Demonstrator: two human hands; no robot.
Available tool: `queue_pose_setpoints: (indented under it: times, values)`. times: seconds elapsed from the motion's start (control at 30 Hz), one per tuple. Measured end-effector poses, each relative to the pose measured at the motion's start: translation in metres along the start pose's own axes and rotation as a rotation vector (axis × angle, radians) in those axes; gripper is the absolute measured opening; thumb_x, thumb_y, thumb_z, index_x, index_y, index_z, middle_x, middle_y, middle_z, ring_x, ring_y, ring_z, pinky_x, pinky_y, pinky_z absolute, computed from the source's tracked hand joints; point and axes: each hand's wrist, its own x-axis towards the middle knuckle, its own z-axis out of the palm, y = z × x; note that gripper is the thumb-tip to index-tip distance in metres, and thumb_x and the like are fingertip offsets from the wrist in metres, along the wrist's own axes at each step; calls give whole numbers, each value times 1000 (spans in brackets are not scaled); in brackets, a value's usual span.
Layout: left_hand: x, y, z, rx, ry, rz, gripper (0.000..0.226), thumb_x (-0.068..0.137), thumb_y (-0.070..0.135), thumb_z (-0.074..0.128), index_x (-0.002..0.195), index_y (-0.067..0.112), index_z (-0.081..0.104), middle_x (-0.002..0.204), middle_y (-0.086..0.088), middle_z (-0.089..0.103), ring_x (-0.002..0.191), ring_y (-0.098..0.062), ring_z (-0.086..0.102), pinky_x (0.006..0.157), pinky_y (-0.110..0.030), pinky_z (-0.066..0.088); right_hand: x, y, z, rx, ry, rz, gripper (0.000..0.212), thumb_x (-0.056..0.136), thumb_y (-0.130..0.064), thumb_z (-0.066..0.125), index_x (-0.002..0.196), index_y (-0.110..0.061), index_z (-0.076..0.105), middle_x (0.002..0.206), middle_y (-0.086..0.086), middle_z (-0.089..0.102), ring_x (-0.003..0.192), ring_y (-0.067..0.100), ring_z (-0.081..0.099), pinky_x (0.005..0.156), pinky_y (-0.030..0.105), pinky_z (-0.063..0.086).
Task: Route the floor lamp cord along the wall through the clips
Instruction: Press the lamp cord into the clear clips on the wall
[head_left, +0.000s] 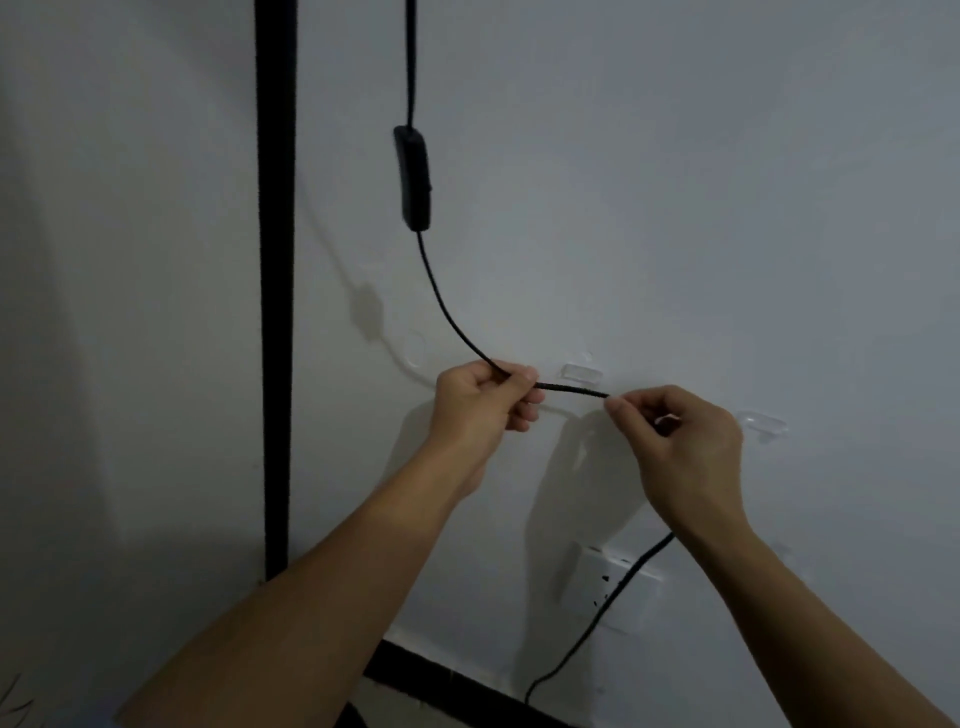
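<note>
Now cord (569, 388) horizontal, both hands pinching

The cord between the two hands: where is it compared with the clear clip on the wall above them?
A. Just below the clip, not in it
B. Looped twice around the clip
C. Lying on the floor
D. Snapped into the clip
A: the cord stretches between the left hand and the right hand, passing just under the clear clip, which holds nothing.
</note>
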Motion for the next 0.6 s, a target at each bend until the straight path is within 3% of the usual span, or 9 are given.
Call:
queue_pose_setpoints:
  times: [0.13, 0.3, 0.47, 0.6]
  values:
    - [4, -5, 3, -16, 39, -10, 13, 84, 2, 63, 72, 7, 64, 63, -9, 66, 47, -15, 58, 44, -19, 50, 24, -18, -1, -118, -5, -51, 11, 82, -28, 73, 81, -18, 76, 79, -2, 72, 76, 17, 64, 70, 32, 50]
    - [8, -7, 12, -20, 92, -20, 8, 80, -3, 64, 73, 3, 65, 64, -12, 66, 47, -20, 59, 43, -20, 50, 37, -25, -1, -254, -34, -75, 12, 83, -27, 71, 79, -16, 75, 68, -8, 61, 69, 10, 56, 56, 20, 36]
    - [9, -6, 15, -78, 144, 13, 14, 76, -6, 68, 72, 5, 60, 69, -14, 68, 48, -21, 61, 46, -24, 53, 40, -29, 1, -284, -16, -115, 15, 83, -27, 71, 78, -13, 74, 70, -3, 62, 70, 15, 56, 61, 26, 35]
    - [13, 3, 19, -177, 203, 36, 16, 76, -8, 68, 72, 6, 60, 66, -13, 64, 45, -18, 58, 50, -26, 57, 35, -20, -1, -274, -42, -150, 16, 84, -28, 72, 80, -13, 75, 76, 2, 69, 72, 18, 60, 67, 30, 45]
